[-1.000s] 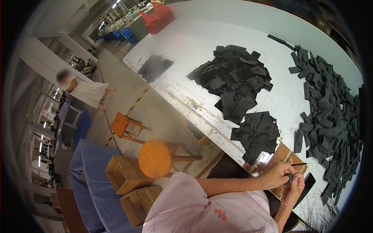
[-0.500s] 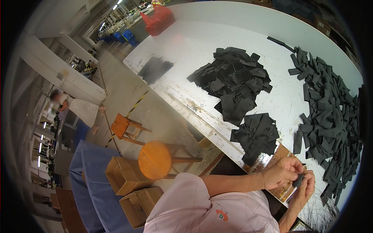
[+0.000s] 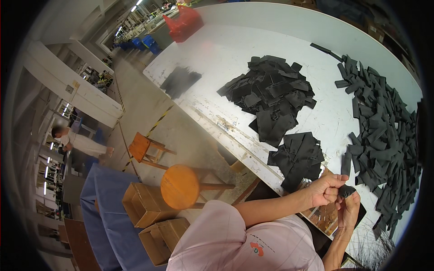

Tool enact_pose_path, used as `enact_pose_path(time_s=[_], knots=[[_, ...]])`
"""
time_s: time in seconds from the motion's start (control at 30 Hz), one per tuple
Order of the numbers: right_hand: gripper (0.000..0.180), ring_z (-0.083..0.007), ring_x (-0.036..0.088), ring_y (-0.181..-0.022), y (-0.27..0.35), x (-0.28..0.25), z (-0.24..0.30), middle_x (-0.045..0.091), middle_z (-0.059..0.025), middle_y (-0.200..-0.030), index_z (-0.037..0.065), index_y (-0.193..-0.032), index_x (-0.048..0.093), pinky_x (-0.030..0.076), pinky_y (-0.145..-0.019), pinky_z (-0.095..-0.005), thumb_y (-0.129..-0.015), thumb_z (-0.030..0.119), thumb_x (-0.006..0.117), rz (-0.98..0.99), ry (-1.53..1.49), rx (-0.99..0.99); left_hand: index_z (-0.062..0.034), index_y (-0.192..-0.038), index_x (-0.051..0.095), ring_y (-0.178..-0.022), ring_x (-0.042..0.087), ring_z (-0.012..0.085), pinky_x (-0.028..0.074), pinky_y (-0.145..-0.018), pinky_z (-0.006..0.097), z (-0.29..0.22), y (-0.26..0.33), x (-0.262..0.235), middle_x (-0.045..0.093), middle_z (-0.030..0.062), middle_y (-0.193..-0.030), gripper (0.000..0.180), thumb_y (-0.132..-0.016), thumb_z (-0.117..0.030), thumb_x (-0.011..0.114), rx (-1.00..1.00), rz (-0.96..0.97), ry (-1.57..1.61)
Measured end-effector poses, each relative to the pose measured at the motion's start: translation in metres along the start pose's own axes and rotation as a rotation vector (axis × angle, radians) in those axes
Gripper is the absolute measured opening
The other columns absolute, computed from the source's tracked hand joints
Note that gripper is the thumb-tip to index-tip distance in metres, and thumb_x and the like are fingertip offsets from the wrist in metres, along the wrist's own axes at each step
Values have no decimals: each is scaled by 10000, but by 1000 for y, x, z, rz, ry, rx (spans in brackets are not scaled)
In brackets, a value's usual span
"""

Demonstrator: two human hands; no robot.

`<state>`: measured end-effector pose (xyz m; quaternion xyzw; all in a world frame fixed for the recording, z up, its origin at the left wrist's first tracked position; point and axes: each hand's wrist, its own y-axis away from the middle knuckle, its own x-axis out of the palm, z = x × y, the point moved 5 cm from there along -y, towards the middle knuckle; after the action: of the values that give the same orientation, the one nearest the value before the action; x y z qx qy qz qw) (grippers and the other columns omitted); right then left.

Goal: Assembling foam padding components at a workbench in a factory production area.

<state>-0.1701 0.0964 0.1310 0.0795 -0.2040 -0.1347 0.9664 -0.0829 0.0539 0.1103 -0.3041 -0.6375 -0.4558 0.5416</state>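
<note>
A small black fabric piece (image 3: pixel 346 191) is held between my two hands above the near end of the table. My left hand (image 3: pixel 326 189) is closed, its fingers curled and pinching at the left side of the piece. My right hand (image 3: pixel 349 207) grips the piece from below and to the right, with part of it over the fingertips. Just beyond my left hand lies a small stack of black fabric pieces (image 3: pixel 298 156). Under my hands is a brown board (image 3: pixel 322 217) with a shiny surface.
A larger heap of black pieces (image 3: pixel 271 86) sits mid-table, and a long pile of black strips (image 3: pixel 384 135) runs along the right. A red plastic bag (image 3: pixel 183 23) stands at the far end. Left are a round wooden stool (image 3: pixel 180 186), cardboard boxes (image 3: pixel 147 203) and a distant person (image 3: pixel 81 141).
My hands have shifted slightly, the left one's fingers curling more, and more of the black fabric piece now shows between them. The person in the background has moved.
</note>
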Motion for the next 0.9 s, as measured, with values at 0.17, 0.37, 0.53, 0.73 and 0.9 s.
enact_pose_path(time_s=[0.17,0.37,0.53,0.73,0.9], knots=[[250,-31,386,-445,-8,13,26,468,24,-576,43,-792,520,282,-400,-149,-773,278,602,64,140,-67,-74,-953,522,-344,290,2,197,-319,148,-6,-3,17,416,-54,-555,144,-813,-57,499,35,31,234],[133,-31,395,-453,0,6,10,462,32,-577,40,-774,539,300,-394,-153,-775,172,559,-51,221,120,-70,-948,535,-343,290,16,205,-317,154,-4,-1,-5,457,-25,-569,141,-817,-55,485,13,-24,117],[122,-48,420,-492,-5,-11,-14,469,26,-591,51,-781,538,332,-442,-170,-809,169,527,14,117,94,-54,-1024,468,-346,302,22,244,-325,155,-6,18,-2,529,31,-722,199,-825,-43,464,133,-75,-151],[114,-32,434,-624,-11,6,15,472,40,-691,52,-760,503,368,-548,-180,-834,139,499,268,146,70,1,-1093,391,-420,367,13,258,-346,149,-8,38,50,519,40,-673,283,-816,8,445,439,-64,-1077],[144,-36,409,-520,-9,-14,-33,453,44,-631,64,-751,505,327,-484,-158,-849,170,493,256,19,97,12,-1067,415,-568,447,36,352,-460,162,-11,30,-2,544,62,-865,269,-799,17,433,342,-221,-917]])
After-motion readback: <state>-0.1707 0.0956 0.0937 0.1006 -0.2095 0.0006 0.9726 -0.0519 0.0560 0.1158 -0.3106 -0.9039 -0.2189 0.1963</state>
